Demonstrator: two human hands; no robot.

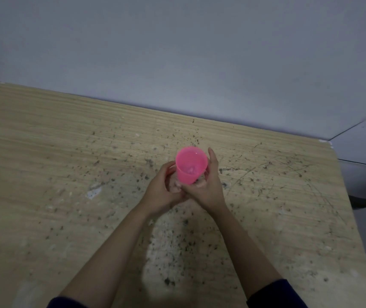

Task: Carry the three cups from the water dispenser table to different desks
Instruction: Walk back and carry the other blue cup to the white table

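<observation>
A pink plastic cup (191,165) stands upright over the middle of a light wooden desk (44,152), its mouth facing up. Both hands wrap its lower part. My left hand (163,192) cups it from the left, fingers curled around the base. My right hand (208,185) holds it from the right, with the fingers reaching up along the cup's side. Whether the cup's base touches the desk is hidden by my hands. No other cup is in view.
The desk top is scuffed and covered with dark specks and pale worn patches. A grey wall (177,52) runs along its far edge. The desk's right edge (344,196) drops off to a grey floor and a second surface at the right.
</observation>
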